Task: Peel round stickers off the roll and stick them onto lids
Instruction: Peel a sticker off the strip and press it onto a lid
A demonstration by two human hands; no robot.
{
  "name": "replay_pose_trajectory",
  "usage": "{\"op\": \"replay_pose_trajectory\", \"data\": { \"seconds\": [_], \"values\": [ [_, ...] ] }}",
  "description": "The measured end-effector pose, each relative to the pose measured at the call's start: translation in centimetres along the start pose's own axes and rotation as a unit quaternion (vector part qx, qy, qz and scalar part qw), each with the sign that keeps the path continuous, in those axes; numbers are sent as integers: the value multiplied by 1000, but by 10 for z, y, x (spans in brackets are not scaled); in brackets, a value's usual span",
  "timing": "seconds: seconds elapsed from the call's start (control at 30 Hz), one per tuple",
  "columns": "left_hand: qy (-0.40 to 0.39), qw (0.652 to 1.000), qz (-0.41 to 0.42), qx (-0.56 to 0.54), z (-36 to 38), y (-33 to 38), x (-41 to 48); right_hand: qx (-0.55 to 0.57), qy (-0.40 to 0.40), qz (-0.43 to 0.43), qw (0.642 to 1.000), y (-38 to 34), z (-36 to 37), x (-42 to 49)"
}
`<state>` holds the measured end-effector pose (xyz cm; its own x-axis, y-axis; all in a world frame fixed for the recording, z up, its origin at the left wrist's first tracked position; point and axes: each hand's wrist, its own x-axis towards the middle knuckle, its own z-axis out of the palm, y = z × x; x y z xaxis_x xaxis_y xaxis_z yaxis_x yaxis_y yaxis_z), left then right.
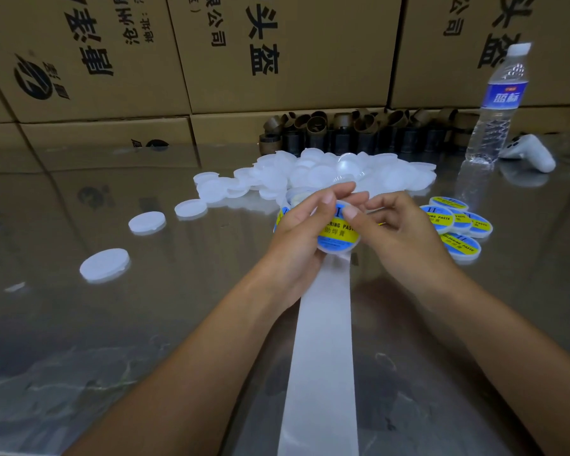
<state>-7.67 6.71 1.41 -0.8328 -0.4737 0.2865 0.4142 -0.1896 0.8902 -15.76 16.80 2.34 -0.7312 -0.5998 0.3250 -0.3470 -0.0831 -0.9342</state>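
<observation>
Bare white backing strip (320,357) runs from the bottom edge straight up between both forearms to the hands. At its top the left hand (301,228) grips a round white lid (338,236) from the side, fingers curled round its rim. The right hand (392,225) pinches the same lid, its thumb pressing on the blue-and-yellow sticker (336,235), which already covers the face. This one looks almost finished and needs only smoothing down. A small cluster of labelled lids (458,222) lies just right of the hands. The far larger heap of plain lids (326,174) behind them, plus three loose lids (146,222) to the left, suggests most of the work remains. The sticker roll itself is mostly hidden behind the left hand. The glossy table (145,324) offers open room left and near. A water bottle (497,106) stands far right, and cardboard boxes (277,51) wall off the back.
</observation>
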Motion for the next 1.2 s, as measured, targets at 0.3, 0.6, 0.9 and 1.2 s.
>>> {"op": "replay_pose_trajectory", "data": {
  "seconds": [0.3,0.6,0.9,1.2],
  "values": [
    [6,999,-4,53,0,0,-1,-25,-48,-27,998,-3,0,-2],
    [50,988,-40,138,3,0,-6,15,3,-24,1000,-1,-3,1],
    [50,991,-25,124,1,-2,-6,-8,7,-12,1000,0,-4,3],
    [42,990,-46,124,4,-1,-7,-18,24,-28,999,0,-4,2]
  ]
}}
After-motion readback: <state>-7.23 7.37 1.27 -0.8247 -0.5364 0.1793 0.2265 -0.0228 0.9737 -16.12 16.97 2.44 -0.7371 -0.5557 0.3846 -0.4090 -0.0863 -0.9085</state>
